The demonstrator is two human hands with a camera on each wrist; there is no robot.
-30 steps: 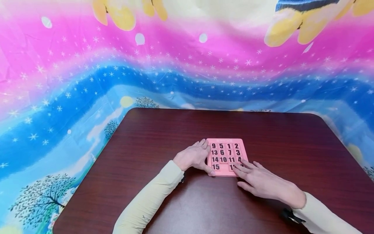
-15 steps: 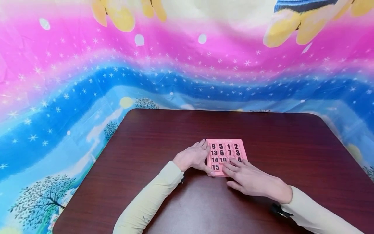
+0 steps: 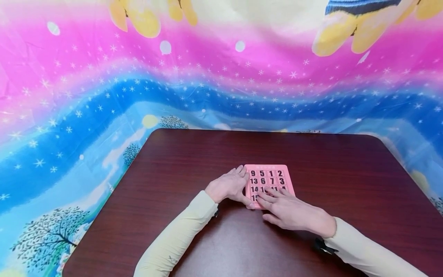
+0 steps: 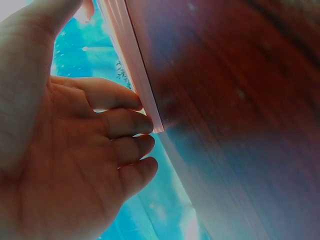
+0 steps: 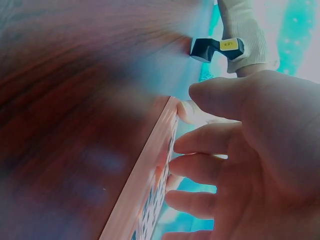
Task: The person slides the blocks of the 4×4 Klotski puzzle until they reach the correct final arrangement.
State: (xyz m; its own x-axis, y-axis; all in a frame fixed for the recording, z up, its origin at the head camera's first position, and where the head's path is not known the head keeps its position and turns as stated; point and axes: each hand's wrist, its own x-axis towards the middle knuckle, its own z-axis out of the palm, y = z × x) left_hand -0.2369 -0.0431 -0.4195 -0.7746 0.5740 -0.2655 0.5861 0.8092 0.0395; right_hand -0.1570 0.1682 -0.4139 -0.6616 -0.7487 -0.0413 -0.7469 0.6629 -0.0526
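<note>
A pink number slide puzzle (image 3: 290, 181) lies flat on the table, its black-numbered tiles in rows with 9, 5, 1, 2 at the far side. My left hand (image 3: 228, 185) rests along its left edge, thumb at the near left corner. In the left wrist view, relaxed fingertips (image 4: 145, 122) touch the side of the board. My right hand (image 3: 294, 211) reaches over the near rows from the right, fingers extended and fingertips close beside the 15 tile. It covers most of the near row. The right wrist view shows these fingers (image 5: 195, 167) loosely spread over the tile face.
The dark reddish-brown table (image 3: 194, 154) has rounded far corners. A pink and blue patterned cloth (image 3: 214, 65) hangs behind and beside it. Each forearm wears a pale sleeve (image 3: 176, 234), with a black wrist device (image 3: 325, 246) showing under the right one.
My right hand has slid left along the puzzle's near row, from the tiles at the right to beside the 15. The left hand and the board have stayed in place.
</note>
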